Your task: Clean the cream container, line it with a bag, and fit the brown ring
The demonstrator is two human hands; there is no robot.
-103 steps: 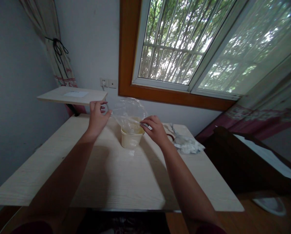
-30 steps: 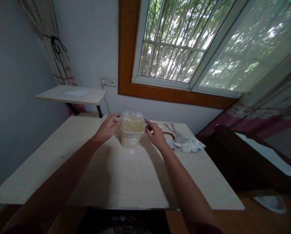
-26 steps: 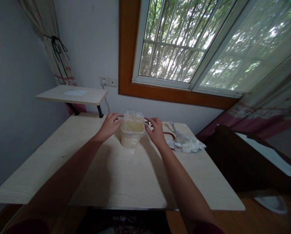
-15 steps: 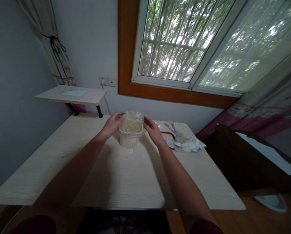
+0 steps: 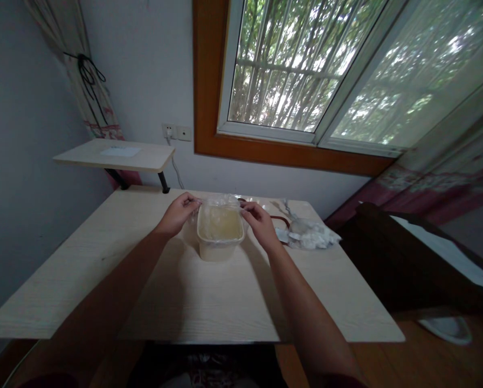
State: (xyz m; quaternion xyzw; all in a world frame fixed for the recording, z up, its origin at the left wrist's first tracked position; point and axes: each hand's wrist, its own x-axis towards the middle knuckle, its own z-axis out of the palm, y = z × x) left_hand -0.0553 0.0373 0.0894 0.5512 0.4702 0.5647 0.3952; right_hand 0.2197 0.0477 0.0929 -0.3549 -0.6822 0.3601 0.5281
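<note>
A small cream plastic basket stands on the light wooden table, lined with a clear plastic bag that folds over its rim. My left hand pinches the bag's edge at the far left corner of the basket. My right hand pinches the bag's edge at the far right corner. Both hands have their fingers closed on the plastic.
A heap of crumpled clear plastic bags lies on the table to the right, beside a dark red band. A raised side shelf stands at the back left. A dark wooden chair is at the right.
Earlier the bag was held open above the basket; it has since been pushed in and pulled over the rim. The basket now sits nearer to me, and both hands grip the bag's back corners.
</note>
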